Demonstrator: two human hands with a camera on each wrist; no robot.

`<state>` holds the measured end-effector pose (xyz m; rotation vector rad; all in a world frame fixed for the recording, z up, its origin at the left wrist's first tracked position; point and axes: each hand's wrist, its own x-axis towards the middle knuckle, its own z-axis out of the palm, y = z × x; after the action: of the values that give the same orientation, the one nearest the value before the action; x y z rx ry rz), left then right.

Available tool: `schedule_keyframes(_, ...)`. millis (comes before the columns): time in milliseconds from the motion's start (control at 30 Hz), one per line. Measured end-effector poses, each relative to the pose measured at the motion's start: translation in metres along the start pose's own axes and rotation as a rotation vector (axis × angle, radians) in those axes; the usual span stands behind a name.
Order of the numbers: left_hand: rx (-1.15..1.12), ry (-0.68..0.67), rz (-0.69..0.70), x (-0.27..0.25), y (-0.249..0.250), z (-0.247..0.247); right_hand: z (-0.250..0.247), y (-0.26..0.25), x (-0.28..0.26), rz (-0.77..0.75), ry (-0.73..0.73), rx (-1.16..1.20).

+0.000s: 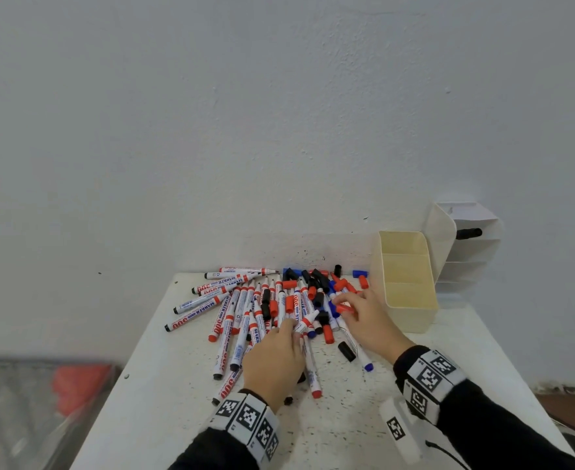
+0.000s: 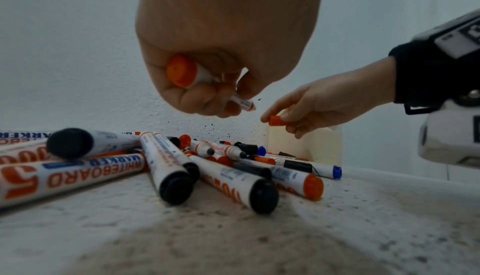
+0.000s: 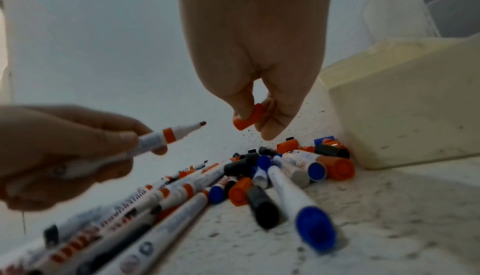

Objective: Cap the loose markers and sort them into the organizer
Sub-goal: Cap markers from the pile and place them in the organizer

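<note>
A pile of loose whiteboard markers (image 1: 245, 310) and loose red, black and blue caps (image 1: 316, 286) covers the back of the white table (image 1: 330, 429). My left hand (image 1: 276, 357) grips an uncapped red marker (image 1: 308, 320), tip pointing right and up; the left wrist view shows its red end (image 2: 180, 71) in my fist. My right hand (image 1: 364, 317) pinches a red cap (image 1: 345, 308) between thumb and fingers, a short way right of the marker tip (image 3: 202, 123). The cap (image 3: 249, 117) hangs above the pile. The cream organizer (image 1: 408, 283) stands just right of that hand.
A white slotted rack (image 1: 469, 245) with a black marker in it stands behind the organizer against the wall. Markers lie under and in front of both hands (image 2: 166, 168). The table's front half is speckled with ink. A blurred red object (image 1: 79, 385) lies on the floor to the left.
</note>
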<state>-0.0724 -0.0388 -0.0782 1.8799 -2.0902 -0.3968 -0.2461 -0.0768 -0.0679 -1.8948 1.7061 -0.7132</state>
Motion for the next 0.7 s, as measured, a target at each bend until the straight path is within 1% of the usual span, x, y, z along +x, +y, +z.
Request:
schedule_keyframes(100,0.007,0.003,0.017,0.0,-0.001,-0.001,0.005,-0.006,-0.005,0.006,0.117,0.211)
schedule_keyframes(200,0.027,0.021,0.044,-0.002,0.0,-0.002,0.011,-0.013,-0.008,0.049,0.19,0.438)
schedule_keyframes(267,0.043,0.024,0.053,-0.003,0.0,-0.003,0.016,-0.014,-0.009,0.073,0.225,0.491)
schedule_keyframes(400,0.016,0.016,0.053,-0.006,-0.004,-0.003,0.02,-0.014,-0.011,0.076,0.29,0.513)
schedule_keyframes(433,0.011,0.019,0.061,-0.007,-0.005,-0.002,0.021,-0.014,-0.012,0.074,0.294,0.519)
schedule_keyframes(467,0.003,0.024,0.07,-0.008,-0.006,-0.001,0.021,-0.015,-0.012,0.074,0.261,0.527)
schedule_keyframes(567,-0.036,0.043,0.094,-0.009,-0.005,-0.002,0.026,-0.017,-0.015,0.062,0.083,0.57)
schedule_keyframes(633,-0.057,0.044,0.124,-0.01,-0.003,-0.004,0.025,-0.019,-0.013,0.081,0.082,0.587)
schedule_keyframes(700,-0.051,0.043,0.175,-0.013,0.003,-0.008,0.025,-0.017,-0.008,0.135,0.12,0.511)
